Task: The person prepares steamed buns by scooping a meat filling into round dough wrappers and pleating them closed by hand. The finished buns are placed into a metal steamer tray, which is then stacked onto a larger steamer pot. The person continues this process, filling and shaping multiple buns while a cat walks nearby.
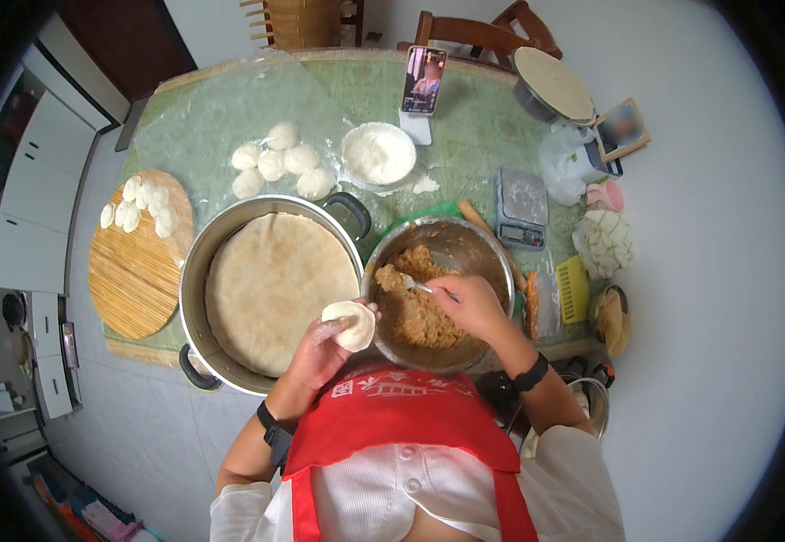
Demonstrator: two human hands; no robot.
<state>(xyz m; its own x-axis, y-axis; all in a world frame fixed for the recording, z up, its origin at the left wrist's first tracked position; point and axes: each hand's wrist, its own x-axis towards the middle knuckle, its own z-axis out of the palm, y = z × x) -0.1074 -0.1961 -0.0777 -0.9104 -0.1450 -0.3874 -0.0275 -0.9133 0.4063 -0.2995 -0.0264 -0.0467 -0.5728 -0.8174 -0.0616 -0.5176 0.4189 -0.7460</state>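
My left hand (320, 352) holds a round of white dough (353, 326), the thumb resting on its face, at the near right rim of a large metal steamer pot (192, 284). A pale cloth liner (281, 291) covers the pot's inside. In my right hand (472, 305) is a metal spoon (419, 285), held over a steel mixing bowl (494, 261). A lump of brown filling (390, 278) sits on the spoon's head, near the bowl's left wall. More brown filling (426, 325) lies in the bowl below.
Several dough balls (272, 164) lie on plastic film behind the pot. A flour bowl (379, 154) stands beside a propped phone (424, 80). At left, a round bamboo mat (132, 288) lies by more dough pieces (131, 219). A kitchen scale (521, 203) and a rolling pin (477, 220) are at right.
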